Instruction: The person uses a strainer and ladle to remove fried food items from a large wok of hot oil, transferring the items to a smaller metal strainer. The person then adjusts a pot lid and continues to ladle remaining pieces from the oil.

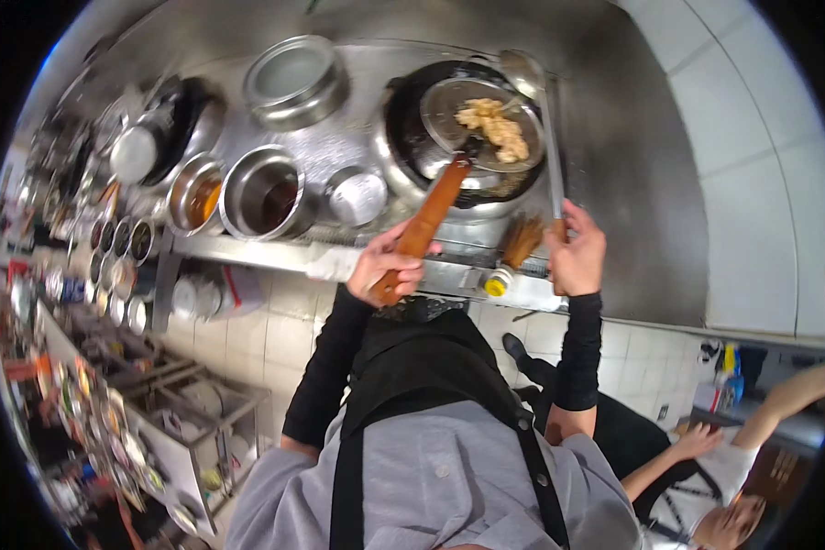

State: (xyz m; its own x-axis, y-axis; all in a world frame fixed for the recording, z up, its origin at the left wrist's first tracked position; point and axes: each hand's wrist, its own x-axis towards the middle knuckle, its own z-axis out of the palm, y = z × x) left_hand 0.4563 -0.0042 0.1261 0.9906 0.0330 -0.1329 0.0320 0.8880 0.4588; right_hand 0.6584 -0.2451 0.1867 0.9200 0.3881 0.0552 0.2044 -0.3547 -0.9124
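A stainless-steel surface (324, 137) with a curved metal backsplash fills the far side of this busy kitchen, tiled floor below. At its right, a dark wok (401, 124) sits in a round burner ring. The left hand (392, 268) is wrapped around the wooden handle of a strainer (440, 110), whose disc lies over the wok carrying pale food pieces (504, 137); whether it touches the wok I cannot tell. The right hand (577, 252) is clamped on the ladle (553, 151), its bowl near the strainer's far edge. The step looks like draining or lifting the pieces; the next move seems to call for a level strainer. Left of the wok, a deep pot (236, 192) holds dark reddish liquid, a smaller pot (181, 195) orange liquid. The wide pot (293, 108) behind them has contents I cannot identify.
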